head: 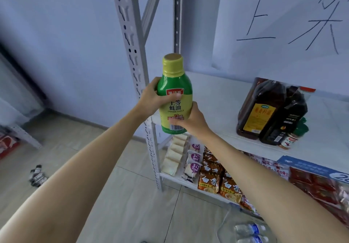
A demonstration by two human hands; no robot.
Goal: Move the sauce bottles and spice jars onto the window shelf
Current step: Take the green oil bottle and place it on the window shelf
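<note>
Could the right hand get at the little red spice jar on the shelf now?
Probably not right away: the right hand is holding the oyster sauce bottle. The shelf before the spice jar looks open.

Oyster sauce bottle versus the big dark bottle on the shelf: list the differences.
The oyster sauce bottle is green and yellow; the big dark bottle is brown with a yellow label. The oyster sauce bottle is gripped by both hands, left and right; the dark one stands on the shelf. Both are upright.
</note>
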